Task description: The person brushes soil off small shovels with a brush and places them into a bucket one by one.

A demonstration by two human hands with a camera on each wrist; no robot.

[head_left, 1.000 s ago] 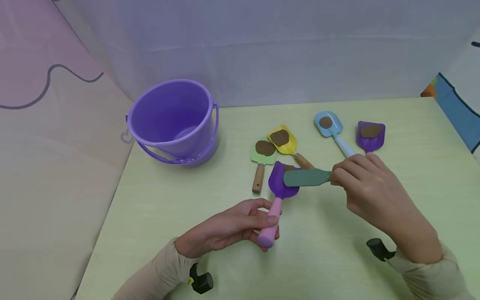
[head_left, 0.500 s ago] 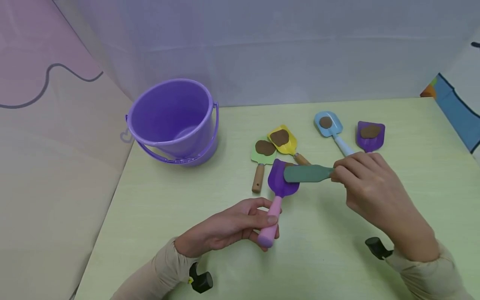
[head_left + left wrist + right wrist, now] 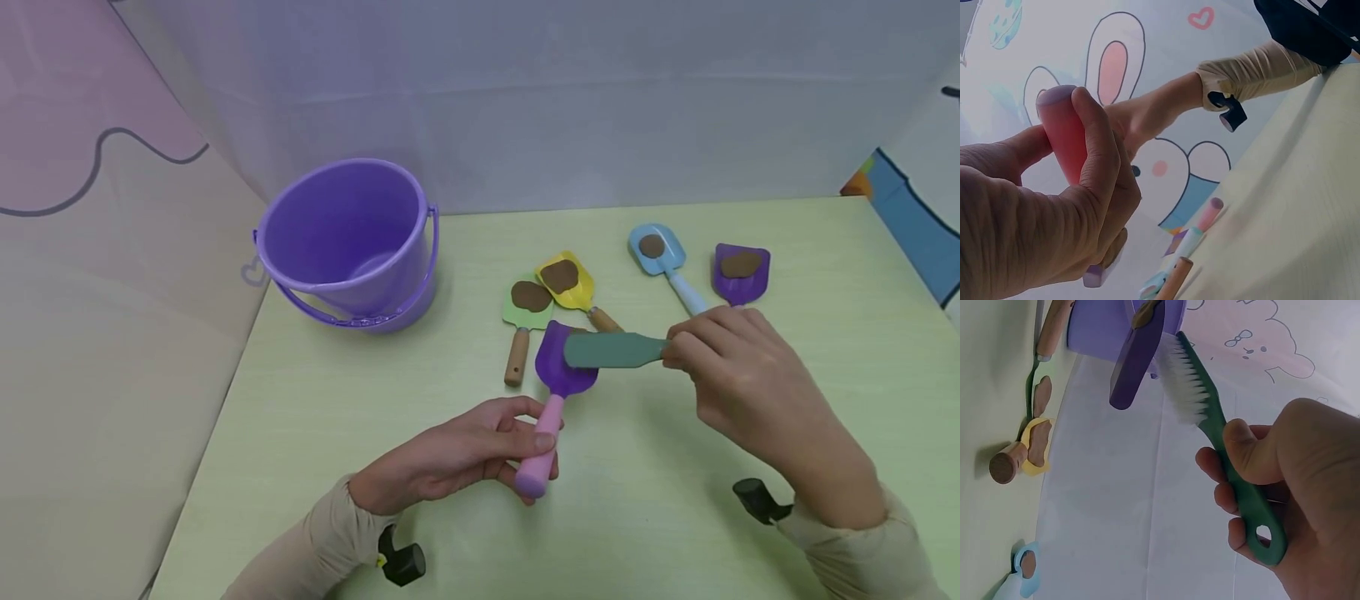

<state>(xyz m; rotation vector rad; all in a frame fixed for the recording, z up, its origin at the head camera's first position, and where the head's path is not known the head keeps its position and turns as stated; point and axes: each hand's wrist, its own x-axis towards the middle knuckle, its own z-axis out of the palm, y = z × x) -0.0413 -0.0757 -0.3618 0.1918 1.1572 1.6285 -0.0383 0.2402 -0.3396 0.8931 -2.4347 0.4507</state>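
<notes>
bucket handle (image 3: 367,322): bears tiny raised marks, too small to read
left-hand cloth (image 3: 112,333): bears a heart sign (image 3: 253,271) in thin outline, left of the purple bucket (image 3: 408,287)
rabbit cloth (image 3: 1172,56): bears a pink heart sign (image 3: 1201,17)
brush (image 3: 1250,500), held shovel (image 3: 551,367): show no readable text

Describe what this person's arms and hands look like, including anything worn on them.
The left hand and right hand are ungloved. The left sleeve and right sleeve are plain beige, with gathered cuffs. A black, cylinder-ended device sits by each cuff: the left device shows a yellow spot; the right device shows none.
</notes>
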